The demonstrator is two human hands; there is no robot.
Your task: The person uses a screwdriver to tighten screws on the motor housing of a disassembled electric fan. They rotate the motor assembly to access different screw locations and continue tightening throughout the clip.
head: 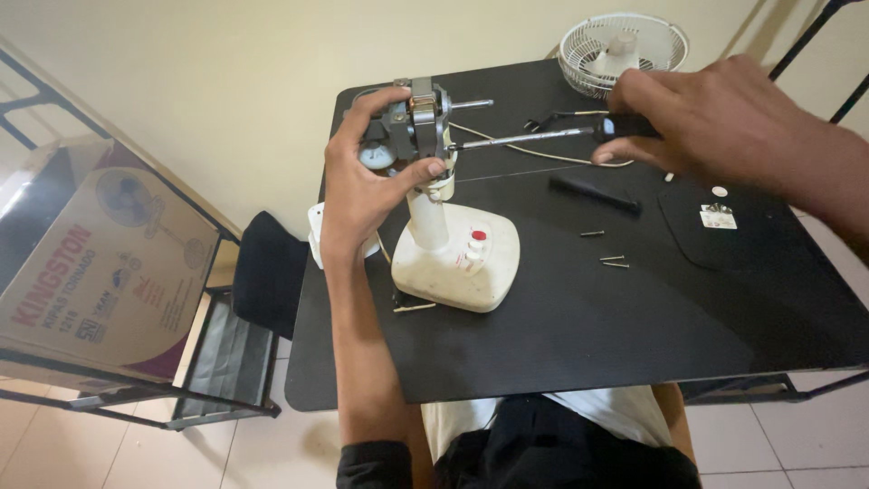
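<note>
A small white desk-fan stand (457, 254) with a red button stands on the black table (579, 335). Its bare grey motor (418, 118) sits on top, shaft pointing right. My left hand (362, 181) grips the motor, fingers wrapped around its back and thumb at the neck. My right hand (724, 113) holds a screwdriver (534, 138) by its black handle, and the long metal shaft reaches left to the motor's side.
A white fan grille (623, 50) lies at the table's far edge. A black bar-shaped part (595, 193), several loose screws (608, 258) and a black flat cover (724, 226) lie to the right. A cardboard box (100, 272) sits on a metal rack at the left.
</note>
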